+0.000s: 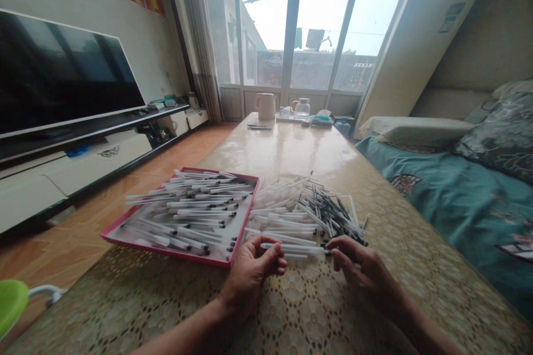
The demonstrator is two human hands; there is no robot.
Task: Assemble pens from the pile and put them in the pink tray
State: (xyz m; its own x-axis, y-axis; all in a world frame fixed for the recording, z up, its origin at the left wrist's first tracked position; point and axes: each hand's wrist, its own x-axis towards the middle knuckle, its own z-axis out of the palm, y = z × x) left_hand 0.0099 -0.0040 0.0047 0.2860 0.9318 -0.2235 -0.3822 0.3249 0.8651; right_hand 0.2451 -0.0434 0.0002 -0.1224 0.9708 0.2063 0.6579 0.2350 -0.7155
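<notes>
1. In the left hand's [255, 263] grip, the pen barrel [297, 248] looks like smooth, translucent plastic.
2. Just beyond the grip, the loose tubes [287, 224] show the same frosted plastic look.
3. Beyond and right of it, the dark sticks [333, 208] look smooth; their material is hard to tell.
4. Left of the grip, the shallow tray [245, 221] has a smooth, cardboard-like rim.
5. Under the grip, the patterned table covering [308, 302] looks smooth, turning glossy farther off.
6. Well right of it, the sofa cover [416, 205] is matt, wrinkled cloth.
7. Far beyond, the jug [303, 108] looks like clear glass.
</notes>
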